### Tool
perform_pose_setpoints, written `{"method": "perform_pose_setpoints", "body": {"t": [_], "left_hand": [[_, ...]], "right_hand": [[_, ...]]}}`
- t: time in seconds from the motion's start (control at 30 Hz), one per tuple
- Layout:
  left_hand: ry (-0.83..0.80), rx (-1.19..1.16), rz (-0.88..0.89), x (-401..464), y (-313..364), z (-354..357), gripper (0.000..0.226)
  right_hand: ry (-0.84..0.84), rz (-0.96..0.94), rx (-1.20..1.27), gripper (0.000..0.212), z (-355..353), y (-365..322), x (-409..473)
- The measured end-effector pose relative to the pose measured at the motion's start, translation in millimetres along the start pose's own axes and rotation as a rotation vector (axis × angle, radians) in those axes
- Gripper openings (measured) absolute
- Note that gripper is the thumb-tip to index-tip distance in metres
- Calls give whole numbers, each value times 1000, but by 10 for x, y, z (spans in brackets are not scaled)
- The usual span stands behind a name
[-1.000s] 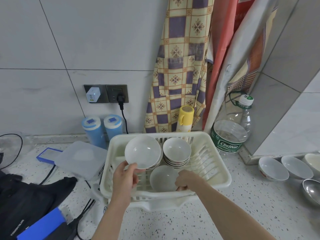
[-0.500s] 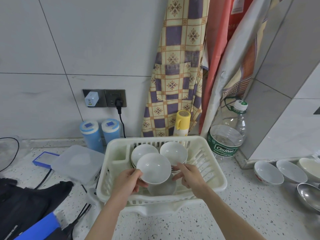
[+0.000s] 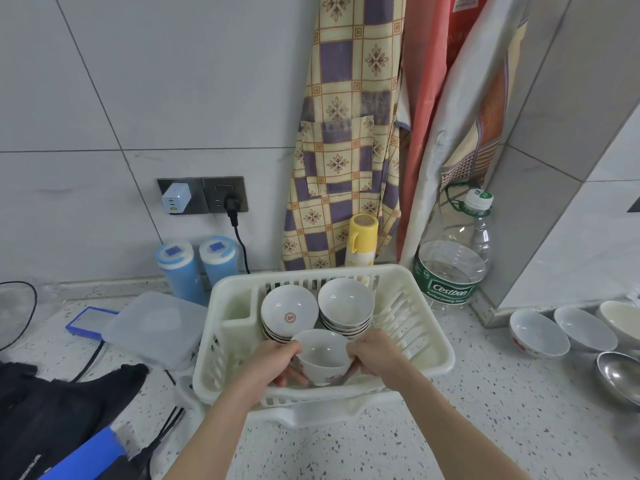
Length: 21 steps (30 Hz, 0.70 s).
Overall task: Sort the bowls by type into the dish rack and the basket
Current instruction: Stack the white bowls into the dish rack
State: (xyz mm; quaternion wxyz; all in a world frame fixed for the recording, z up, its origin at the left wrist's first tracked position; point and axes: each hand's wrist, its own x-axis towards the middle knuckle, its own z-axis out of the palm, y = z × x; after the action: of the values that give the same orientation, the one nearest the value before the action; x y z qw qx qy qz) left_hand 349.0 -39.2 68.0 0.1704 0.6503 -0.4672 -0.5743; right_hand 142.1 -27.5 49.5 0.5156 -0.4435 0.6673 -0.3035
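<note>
Both hands clamp one white bowl inside the white plastic dish rack. The left hand curls its fingers around the bowl's left wall; the right hand curls around the right wall. The bowl sits upright at the front of the rack, with a red pattern visible low on its outer wall. Whether it rests on the rack floor cannot be told.

Layout, left to right:
- A black bag lies at the near left of the speckled counter.
- A clear plastic lid lies just beside the rack's left wall.
- Two blue canisters stand against the wall under a wall outlet.
- Within the rack, behind the held bowl, a left stack of bowls leans toward the camera; its top bowl shows a red mark at its centre.
- A right stack of bowls stands just beside it.
- A yellow spray can stands behind the rack, in front of a checked apron.
- A large clear water bottle stands at the rack's rear right corner.
- Three white bowls and one metal bowl sit on the counter at the far right, well apart from the rack.
</note>
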Motion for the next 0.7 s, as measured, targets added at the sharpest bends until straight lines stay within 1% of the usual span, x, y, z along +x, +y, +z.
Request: {"method": "perform_pose_setpoints", "body": {"t": [0.1,0.23,0.3,0.43,0.57,0.7], "left_hand": [[36,13,12,25,-24,16,24],[79,39,41,36,-59,31,30],[85,58,37,47,-63,32,31],[87,151,26,71,-84,40,31],[65,275,46,101,-138,51,19],[114,459,74,155,-178,63,15]], "right_hand": [[29,35,-18,44,21,-2,20],[68,63,-31,21,34,-16,29],[81,73,-58,16,49,-17,32],[101,84,-151,22,93,10,57],[108,99,-206,24,113,23,66],[115,91,-262,22,134,40,70]]}}
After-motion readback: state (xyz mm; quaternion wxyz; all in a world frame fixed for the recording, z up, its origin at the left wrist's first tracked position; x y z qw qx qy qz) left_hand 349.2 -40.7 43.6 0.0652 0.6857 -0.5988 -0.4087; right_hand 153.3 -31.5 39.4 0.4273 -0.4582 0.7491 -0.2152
